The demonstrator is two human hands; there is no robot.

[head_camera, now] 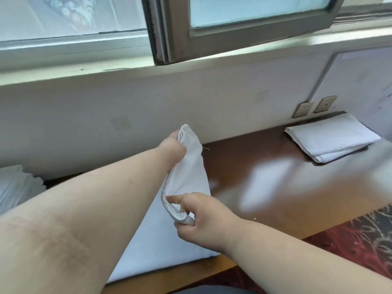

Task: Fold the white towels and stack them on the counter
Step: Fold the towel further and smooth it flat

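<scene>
Between the two grips hangs a partly folded white towel (186, 177), its lower part lying on the tabletop (265, 166). Left hand (172, 148) pinches the far corner; right hand (199, 215) pinches the near corner, layers bunched. Well to the right of both grips, one folded towel (331, 137) already lies flat. Judged status: stack begun; current towel unfinished. Left of the grips, more white cloth (19, 183), seemingly unfolded.

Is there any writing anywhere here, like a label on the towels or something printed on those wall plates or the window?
No readable text anywhere in this view.
Towel held by the left hand and right hand: plain white, no tag showing.
Folded towel on the counter: no label visible.
Two wall plates: small marks only, too small to read.
Window: no lettering; the pattern behind the left pane is blurred.
</scene>
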